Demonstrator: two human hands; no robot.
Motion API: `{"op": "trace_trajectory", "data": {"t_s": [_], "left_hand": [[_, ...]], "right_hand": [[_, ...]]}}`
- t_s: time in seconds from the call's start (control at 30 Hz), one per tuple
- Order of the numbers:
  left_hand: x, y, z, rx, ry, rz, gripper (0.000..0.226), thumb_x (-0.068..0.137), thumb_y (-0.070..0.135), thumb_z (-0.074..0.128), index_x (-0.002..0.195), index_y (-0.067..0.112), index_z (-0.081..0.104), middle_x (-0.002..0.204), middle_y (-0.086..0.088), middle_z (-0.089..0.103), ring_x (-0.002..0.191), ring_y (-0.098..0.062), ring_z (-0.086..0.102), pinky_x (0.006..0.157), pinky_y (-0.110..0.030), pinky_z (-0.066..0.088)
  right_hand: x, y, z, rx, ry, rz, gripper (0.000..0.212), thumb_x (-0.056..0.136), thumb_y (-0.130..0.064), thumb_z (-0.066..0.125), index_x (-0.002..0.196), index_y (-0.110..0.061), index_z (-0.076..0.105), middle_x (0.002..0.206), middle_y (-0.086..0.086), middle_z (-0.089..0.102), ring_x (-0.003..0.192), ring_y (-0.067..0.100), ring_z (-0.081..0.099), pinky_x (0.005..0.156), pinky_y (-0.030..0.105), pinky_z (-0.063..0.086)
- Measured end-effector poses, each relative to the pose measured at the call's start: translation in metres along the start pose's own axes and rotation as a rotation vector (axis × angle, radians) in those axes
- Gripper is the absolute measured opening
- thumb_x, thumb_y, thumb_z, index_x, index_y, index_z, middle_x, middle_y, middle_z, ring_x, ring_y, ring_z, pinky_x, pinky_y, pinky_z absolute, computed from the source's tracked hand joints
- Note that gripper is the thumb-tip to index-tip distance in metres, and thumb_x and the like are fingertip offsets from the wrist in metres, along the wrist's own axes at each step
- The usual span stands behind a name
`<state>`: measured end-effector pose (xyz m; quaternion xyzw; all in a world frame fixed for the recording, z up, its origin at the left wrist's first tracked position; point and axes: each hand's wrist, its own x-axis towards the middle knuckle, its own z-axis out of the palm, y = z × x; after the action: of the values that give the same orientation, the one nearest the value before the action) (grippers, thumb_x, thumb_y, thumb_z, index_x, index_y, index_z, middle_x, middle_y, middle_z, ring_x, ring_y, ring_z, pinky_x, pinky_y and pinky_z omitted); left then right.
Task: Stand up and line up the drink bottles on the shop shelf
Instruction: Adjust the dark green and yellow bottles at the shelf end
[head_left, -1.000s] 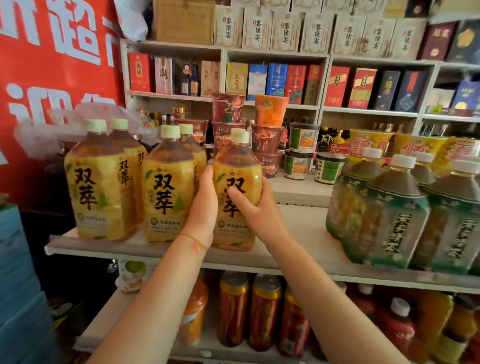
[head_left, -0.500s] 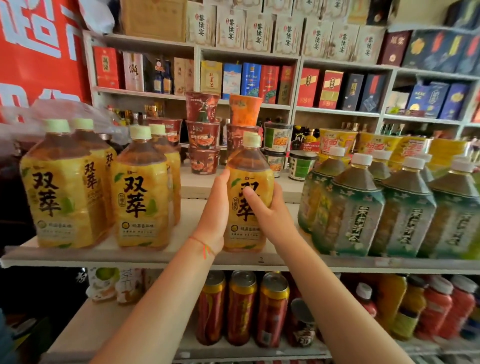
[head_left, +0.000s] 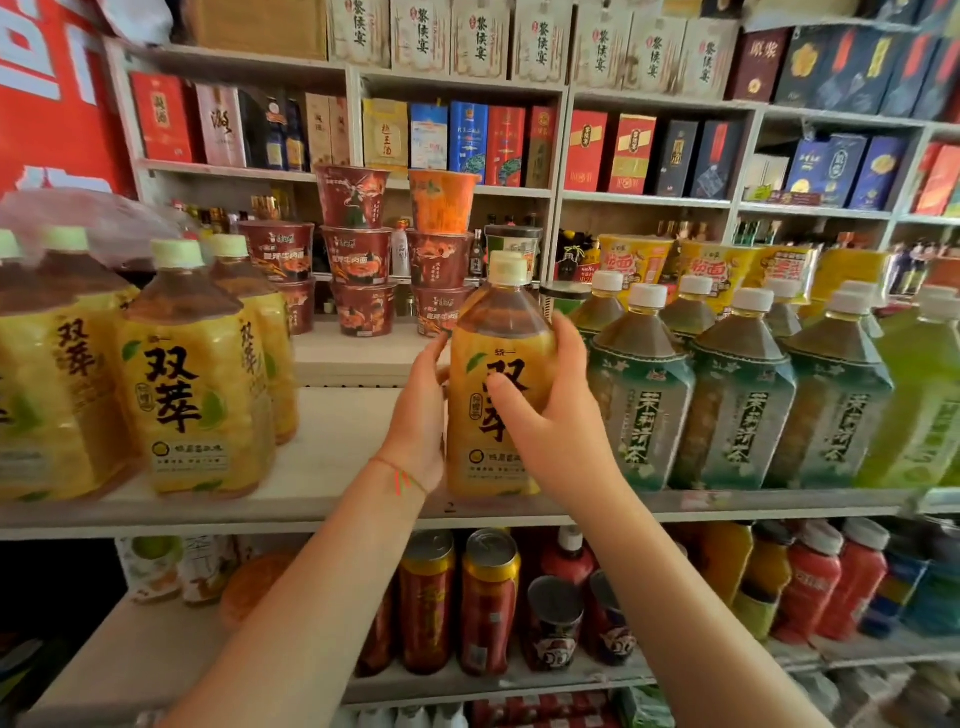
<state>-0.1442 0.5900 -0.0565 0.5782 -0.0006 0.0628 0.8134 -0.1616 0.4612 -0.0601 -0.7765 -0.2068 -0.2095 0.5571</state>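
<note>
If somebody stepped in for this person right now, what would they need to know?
Left hand: holds the left side of the yellow bottle.
Right hand: wraps its front and right side.
The bottle stands upright on the shelf, close beside the green bottles.
The other yellow bottles stand upright in a group at the left, with a bare gap between them and the held one.
Done: every bottle in view stands up.
Left: probably line the held bottle up with its yellow group or settle its row, then let go.
</note>
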Motion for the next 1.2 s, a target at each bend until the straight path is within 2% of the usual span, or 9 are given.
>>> {"op": "trace_trajectory", "data": {"t_s": [0.13,0.23,0.5,0.67,0.87,0.93,1.03,1.1,1.2], "left_hand": [[0.003,-0.001,0.008,0.019,-0.088,-0.013,0.055,0.102,0.051,0.029,0.094,0.022,0.074,0.086,-0.006,0.077,0.071,-0.019,0.074,0.058,-0.031,0.059],[0.003,-0.003,0.011,0.001,-0.088,0.018,0.053,0.102,0.053,0.03,0.1,0.024,0.074,0.093,-0.01,0.077,0.08,-0.023,0.075,0.061,-0.035,0.061],[0.004,-0.016,0.034,-0.043,-0.07,0.035,0.054,0.102,0.053,0.028,0.11,0.022,0.071,0.097,-0.014,0.075,0.085,-0.027,0.073,0.069,-0.04,0.061],[0.003,-0.016,0.035,-0.033,-0.025,0.065,0.048,0.103,0.048,0.031,0.12,0.022,0.068,0.107,-0.016,0.074,0.086,-0.025,0.074,0.07,-0.041,0.061],[-0.003,-0.013,-0.004,0.443,0.302,0.486,0.02,0.1,0.026,0.05,0.11,0.023,0.068,0.111,0.006,0.067,0.106,-0.004,0.059,0.093,-0.031,0.05],[-0.015,-0.004,-0.033,0.647,0.368,0.729,0.017,0.097,0.015,0.055,0.101,0.019,0.071,0.11,0.004,0.066,0.105,-0.001,0.057,0.094,-0.029,0.048],[-0.023,0.011,-0.08,0.862,0.622,1.076,0.021,0.09,0.013,0.054,0.105,0.01,0.069,0.125,-0.009,0.06,0.121,-0.022,0.052,0.105,-0.036,0.041],[-0.028,0.021,-0.109,0.891,0.768,1.127,0.034,0.089,0.016,0.053,0.121,0.007,0.062,0.139,-0.016,0.051,0.133,-0.031,0.043,0.114,-0.038,0.031],[-0.033,0.03,-0.148,0.802,0.816,0.993,0.058,0.091,0.025,0.051,0.145,0.007,0.042,0.154,-0.014,0.038,0.146,-0.029,0.031,0.122,-0.043,0.021]], "right_hand": [[0.014,-0.019,-0.012,-0.583,0.139,-0.437,0.062,0.099,-0.042,0.048,0.156,-0.032,0.026,0.151,0.005,0.042,0.144,0.023,0.032,0.121,0.044,0.021],[0.03,-0.024,-0.018,-0.781,0.036,-0.421,0.055,0.1,-0.056,0.037,0.153,-0.044,0.027,0.147,0.008,0.046,0.145,0.029,0.03,0.123,0.053,0.007],[0.034,-0.012,-0.027,-0.861,0.067,-0.369,0.048,0.097,-0.061,0.038,0.138,-0.038,0.048,0.114,0.008,0.055,0.117,0.033,0.048,0.116,0.055,0.02],[0.029,-0.012,-0.023,-0.832,0.148,-0.42,0.043,0.098,-0.053,0.046,0.133,-0.032,0.056,0.134,0.018,0.051,0.131,0.04,0.041,0.118,0.057,0.019],[0.017,-0.021,0.009,-0.609,0.409,-0.662,0.032,0.095,-0.024,0.058,0.121,-0.008,0.066,0.138,0.023,0.05,0.137,0.04,0.039,0.117,0.053,0.027],[0.014,-0.025,0.037,-0.538,0.37,-0.672,0.031,0.094,-0.022,0.057,0.118,-0.005,0.066,0.133,0.02,0.054,0.131,0.038,0.045,0.116,0.054,0.029],[0.008,-0.03,0.08,-0.402,0.19,-0.53,0.036,0.095,-0.025,0.053,0.126,-0.007,0.059,0.128,0.011,0.055,0.122,0.028,0.049,0.109,0.052,0.036],[0.005,-0.037,0.11,-0.259,-0.036,-0.309,0.044,0.099,-0.029,0.053,0.14,-0.012,0.046,0.138,0.006,0.05,0.129,0.021,0.044,0.111,0.043,0.038],[0.003,-0.044,0.146,-0.111,-0.295,-0.102,0.069,0.097,-0.044,0.058,0.154,-0.021,0.026,0.156,-0.001,0.035,0.142,0.007,0.032,0.116,0.033,0.032]]}}
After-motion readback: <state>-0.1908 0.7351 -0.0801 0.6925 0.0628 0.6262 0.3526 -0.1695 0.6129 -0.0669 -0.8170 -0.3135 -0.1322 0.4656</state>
